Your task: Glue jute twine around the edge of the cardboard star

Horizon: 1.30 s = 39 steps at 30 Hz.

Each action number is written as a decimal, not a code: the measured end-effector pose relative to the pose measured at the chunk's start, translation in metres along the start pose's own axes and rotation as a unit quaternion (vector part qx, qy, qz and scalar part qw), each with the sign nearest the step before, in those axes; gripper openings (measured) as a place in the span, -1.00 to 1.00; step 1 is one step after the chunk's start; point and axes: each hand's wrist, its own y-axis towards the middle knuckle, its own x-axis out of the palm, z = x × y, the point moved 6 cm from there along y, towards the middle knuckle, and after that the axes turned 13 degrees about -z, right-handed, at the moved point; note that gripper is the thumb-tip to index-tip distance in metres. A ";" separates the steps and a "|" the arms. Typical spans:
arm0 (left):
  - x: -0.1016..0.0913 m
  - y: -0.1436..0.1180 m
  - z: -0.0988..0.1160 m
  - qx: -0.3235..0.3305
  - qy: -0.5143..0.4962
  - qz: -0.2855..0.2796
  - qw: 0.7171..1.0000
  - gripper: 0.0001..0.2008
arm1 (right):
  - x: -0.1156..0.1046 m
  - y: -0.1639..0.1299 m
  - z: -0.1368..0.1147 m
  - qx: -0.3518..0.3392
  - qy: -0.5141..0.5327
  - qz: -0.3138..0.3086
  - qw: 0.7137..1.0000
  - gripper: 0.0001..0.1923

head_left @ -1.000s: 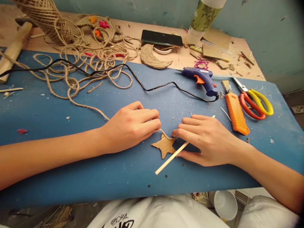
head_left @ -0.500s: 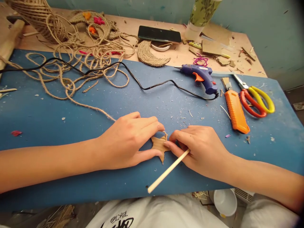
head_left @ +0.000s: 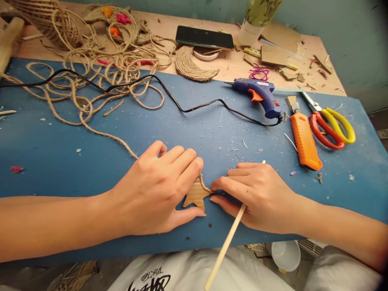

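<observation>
In the head view, the cardboard star (head_left: 195,195) is now seen lower and slightly further left on the blue table (head_left: 91,161) than half a second ago, and more of it is covered by the left hand (head_left: 154,190). The wooden stick (head_left: 226,244) has been swung steeper, its free end now hanging past the near table edge. The jute twine (head_left: 100,131) is run from the coils at the back under the left hand and along the star's upper edge.

The left hand is laid palm down, fingers spread flat over the star, thumb stretched below it; its grip is pressed on the star rather than closed. The right hand (head_left: 260,196) is held just beside the star, forefinger and thumb pinched together at the star's right point on the twine, the stick trapped beneath the fingers.
</observation>
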 end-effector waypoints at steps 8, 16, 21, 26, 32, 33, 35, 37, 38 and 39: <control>0.005 0.003 -0.007 0.074 0.013 0.000 0.997 -0.53 | -0.004 -0.005 -0.006 -0.030 -0.035 0.016 0.999 -0.80; 0.002 0.002 -0.008 0.161 0.033 0.030 0.986 -0.51 | -0.006 -0.008 -0.004 -0.052 -0.002 -0.007 0.999 -0.84; 0.005 0.001 -0.009 0.175 0.027 0.040 0.983 -0.60 | -0.014 -0.007 0.006 -0.008 -0.025 0.021 0.999 -0.88; 0.006 0.000 -0.009 0.175 0.021 0.048 0.983 -0.59 | -0.014 -0.004 0.012 0.017 -0.072 0.051 0.996 -0.80; 0.008 0.001 -0.010 0.177 0.025 0.050 0.983 -0.58 | -0.009 -0.002 0.011 0.011 -0.077 0.039 0.996 -0.81; 0.008 0.001 -0.010 0.177 0.026 0.050 0.982 -0.58 | -0.009 -0.001 0.011 0.010 -0.077 0.035 0.996 -0.82; 0.008 0.001 -0.010 0.178 0.027 0.052 0.982 -0.59 | -0.009 -0.001 0.012 0.006 -0.082 0.028 0.996 -0.85; 0.008 0.001 -0.011 0.178 0.028 0.056 0.982 -0.59 | -0.010 0.000 0.012 0.002 -0.089 0.027 0.996 -0.87; 0.008 0.001 -0.011 0.177 0.028 0.057 0.982 -0.58 | -0.010 0.001 0.012 0.000 -0.093 0.029 0.995 -0.87; 0.007 0.001 -0.011 0.177 0.028 0.059 0.982 -0.58 | -0.011 0.001 0.011 -0.002 -0.097 0.031 0.995 -0.87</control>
